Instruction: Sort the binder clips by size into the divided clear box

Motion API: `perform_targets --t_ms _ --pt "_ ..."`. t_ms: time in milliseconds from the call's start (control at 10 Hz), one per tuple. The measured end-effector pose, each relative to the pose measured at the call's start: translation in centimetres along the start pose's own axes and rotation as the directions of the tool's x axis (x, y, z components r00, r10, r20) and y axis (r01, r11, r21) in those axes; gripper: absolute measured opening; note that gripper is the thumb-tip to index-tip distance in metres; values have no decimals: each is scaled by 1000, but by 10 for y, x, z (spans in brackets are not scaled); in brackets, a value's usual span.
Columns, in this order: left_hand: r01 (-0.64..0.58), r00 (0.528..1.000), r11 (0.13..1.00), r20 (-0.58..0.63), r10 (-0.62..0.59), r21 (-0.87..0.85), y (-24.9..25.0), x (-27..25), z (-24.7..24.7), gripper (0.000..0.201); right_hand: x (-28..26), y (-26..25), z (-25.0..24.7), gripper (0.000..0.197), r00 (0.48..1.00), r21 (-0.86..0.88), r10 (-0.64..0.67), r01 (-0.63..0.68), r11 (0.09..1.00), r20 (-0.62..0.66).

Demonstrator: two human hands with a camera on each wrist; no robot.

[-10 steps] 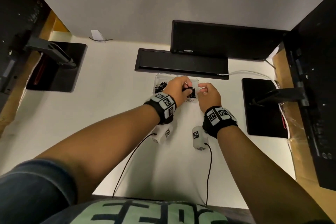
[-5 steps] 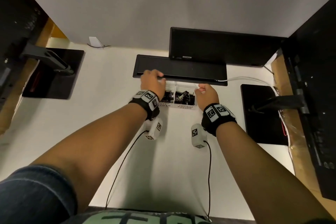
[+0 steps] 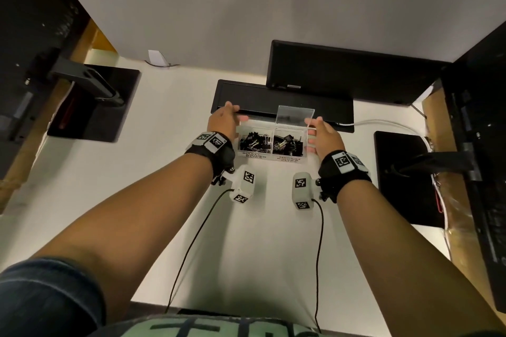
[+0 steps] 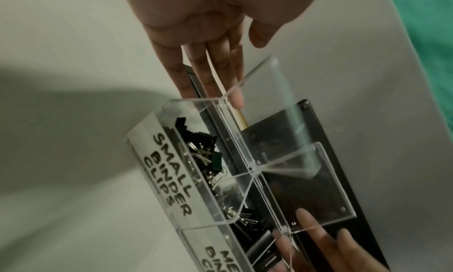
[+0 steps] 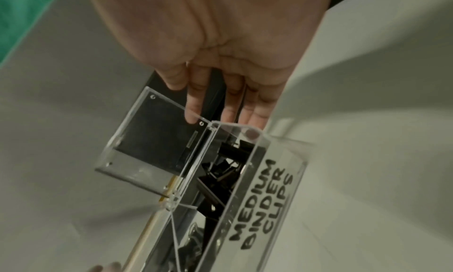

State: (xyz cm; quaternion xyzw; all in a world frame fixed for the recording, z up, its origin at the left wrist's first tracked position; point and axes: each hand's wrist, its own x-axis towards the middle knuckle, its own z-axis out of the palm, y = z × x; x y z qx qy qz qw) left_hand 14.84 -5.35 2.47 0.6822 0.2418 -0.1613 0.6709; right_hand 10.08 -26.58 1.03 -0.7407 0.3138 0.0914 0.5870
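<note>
The divided clear box (image 3: 271,157) stands on the white desk, labelled "SMALL BINDER CLIPS" (image 4: 171,179) and "MEDIUM BINDER CLIPS" (image 5: 264,198). Black small clips (image 3: 253,141) fill its left compartment and medium clips (image 3: 287,142) its right. My left hand (image 3: 227,120) is at the box's back left corner, its straight fingers (image 4: 235,94) touching the raised small-side lid (image 4: 267,101). At the right end, my right hand (image 3: 320,134) has straight fingers (image 5: 193,113) against the medium-side lid (image 3: 295,116), which stands upright. Neither hand holds a clip.
A flat black bar (image 3: 273,98) lies right behind the box, with a dark monitor (image 3: 342,71) beyond it. Black stand bases sit at the left (image 3: 93,107) and right (image 3: 402,178). A white cable (image 3: 383,122) runs off to the right. A grey partition closes the back.
My left hand left the top of the box and went to its back left corner. My right hand slid to the right end. The medium-side lid now stands upright.
</note>
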Motion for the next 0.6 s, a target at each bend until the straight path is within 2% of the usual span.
perform_targets --t_ms 100,200,300,400,500,600 --pt "-23 999 999 -28 24 46 -12 -4 -6 17 -11 6 -4 38 1000 59 -22 22 998 -1" --pt "-130 992 980 24 128 152 -28 -8 -11 18 -24 18 -3 19 998 6 -67 67 998 23" --pt "-224 974 948 85 210 226 -35 -9 -10 33 -31 30 1 14 984 -134 -177 176 975 4" --pt "-335 942 880 127 310 337 -43 -8 -10 39 -35 29 5 12 971 -234 -239 226 946 -29" --pt "-381 924 819 163 345 428 -37 -9 -8 35 -38 25 8 9 968 -306 -253 241 921 0" --pt "-364 931 819 140 337 445 -37 -22 -13 29 -40 26 6 9 964 -332 -267 251 909 -3"
